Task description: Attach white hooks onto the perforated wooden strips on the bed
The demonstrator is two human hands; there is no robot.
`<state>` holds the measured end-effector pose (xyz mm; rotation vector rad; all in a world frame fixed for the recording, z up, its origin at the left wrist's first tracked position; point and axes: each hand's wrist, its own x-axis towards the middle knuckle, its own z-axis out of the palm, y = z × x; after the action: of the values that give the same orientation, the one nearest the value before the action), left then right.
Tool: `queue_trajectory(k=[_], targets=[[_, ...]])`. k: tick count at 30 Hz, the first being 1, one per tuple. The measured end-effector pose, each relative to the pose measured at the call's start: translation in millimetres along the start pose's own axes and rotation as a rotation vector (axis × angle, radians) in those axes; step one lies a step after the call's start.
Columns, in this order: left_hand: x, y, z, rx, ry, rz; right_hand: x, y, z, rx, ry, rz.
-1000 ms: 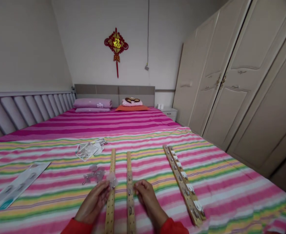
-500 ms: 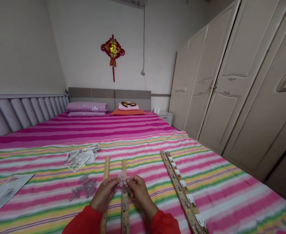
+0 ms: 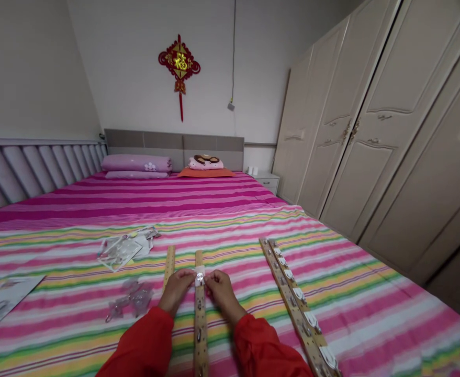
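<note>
Two narrow wooden strips lie side by side on the striped bed sheet [image 3: 332, 272]. My left hand [image 3: 178, 289] and my right hand [image 3: 221, 288] meet over the far part of the right strip [image 3: 200, 319]. Both pinch a small clear plastic piece [image 3: 200, 274] against that strip, near a metal clip on it. The left strip [image 3: 169, 263] runs under my left hand. Red sleeves cover both forearms.
A pile of clear plastic pieces [image 3: 131, 301] lies left of my hands, with opened plastic bags [image 3: 122, 250] beyond it. Another pair of wooden strips [image 3: 292, 298] carrying white fittings lies to the right. A flat printed sheet [image 3: 2, 301] sits at far left. Wardrobe doors [image 3: 390, 131] line the right side.
My left hand carried the clear piece from the left strip over to the right strip. Both hands then moved farther up the strip and now press it there.
</note>
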<state>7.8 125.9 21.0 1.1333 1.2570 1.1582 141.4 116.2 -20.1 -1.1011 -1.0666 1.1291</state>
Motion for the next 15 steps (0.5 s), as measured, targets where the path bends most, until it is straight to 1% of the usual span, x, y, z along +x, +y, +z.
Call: queue_trajectory(k=[6,15], targets=[[5,-5,2.5,0.071,-0.001,-0.035,7,14,-2,-0.078,0.028,0.022],[13,-16,1.5,0.180,0.012,-0.027,8,19,-3,-0.166,0.054,0.005]])
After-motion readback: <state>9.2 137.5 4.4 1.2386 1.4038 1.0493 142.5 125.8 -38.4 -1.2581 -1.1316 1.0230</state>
